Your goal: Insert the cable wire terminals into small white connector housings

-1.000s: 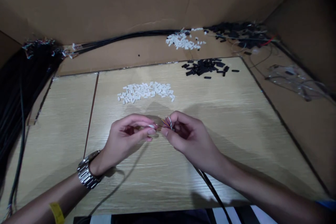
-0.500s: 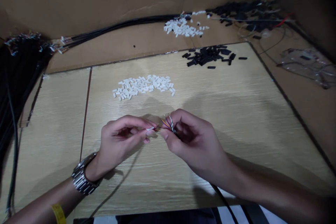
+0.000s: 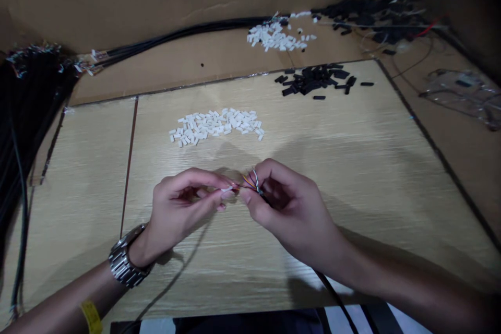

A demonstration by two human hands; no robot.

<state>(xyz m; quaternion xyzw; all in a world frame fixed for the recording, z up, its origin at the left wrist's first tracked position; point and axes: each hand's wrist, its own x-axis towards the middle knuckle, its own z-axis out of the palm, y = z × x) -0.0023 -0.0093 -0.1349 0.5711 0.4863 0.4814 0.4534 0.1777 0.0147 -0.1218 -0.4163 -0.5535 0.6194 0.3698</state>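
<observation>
1. The left hand [image 3: 190,198] is pinching a small white rectangular plastic-looking connector piece [image 3: 226,189] between thumb and forefinger, at clock centre.
2. The right hand [image 3: 291,206] is gripping thin multicoloured insulated wires [image 3: 248,181] that are reaching the left fingertips; whether they are entering the piece, cannot tell.
3. Loose white rectangular pieces [image 3: 219,124] are lying at 12 o'clock, short black tubular sleeves [image 3: 313,81] at 1 o'clock.
4. A round black cable [image 3: 335,297] is running toward 5 o'clock.

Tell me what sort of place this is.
Probably a wiring workshop: a thick bundle of black cables lies at the left, small white pieces are spread on the table, and the right hand holds thin coloured wires.
</observation>
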